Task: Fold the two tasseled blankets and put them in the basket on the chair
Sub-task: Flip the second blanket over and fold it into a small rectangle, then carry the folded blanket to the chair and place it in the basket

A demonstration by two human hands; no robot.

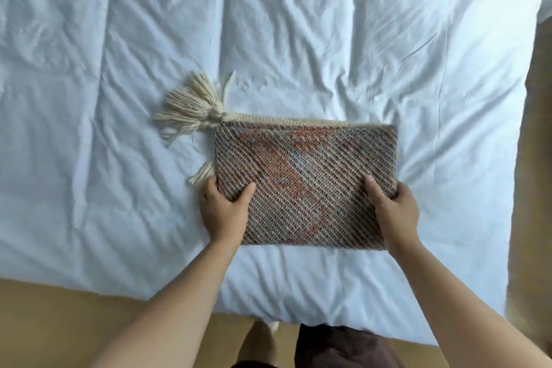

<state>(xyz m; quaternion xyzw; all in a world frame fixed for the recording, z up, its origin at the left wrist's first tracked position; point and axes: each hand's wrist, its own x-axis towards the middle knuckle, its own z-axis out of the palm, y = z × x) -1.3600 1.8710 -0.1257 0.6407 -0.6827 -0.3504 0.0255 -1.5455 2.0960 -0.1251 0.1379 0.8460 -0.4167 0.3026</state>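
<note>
A woven blanket [304, 182] in brown, grey and orange lies folded into a compact rectangle on the white bed. Cream tassels [191, 107] stick out at its far left corner, and a smaller tassel [203, 173] shows by its left edge. My left hand [224, 209] grips the left side of the blanket, thumb on top and fingers under the edge. My right hand [391, 206] grips the right side the same way. No second blanket, basket or chair is in view.
The bed [119, 158] is covered with a wrinkled white duvet that fills most of the view. Its near edge runs across the bottom, with tan floor [59, 323] below it and along the right side. Dark clothing [343, 346] shows at the bottom centre.
</note>
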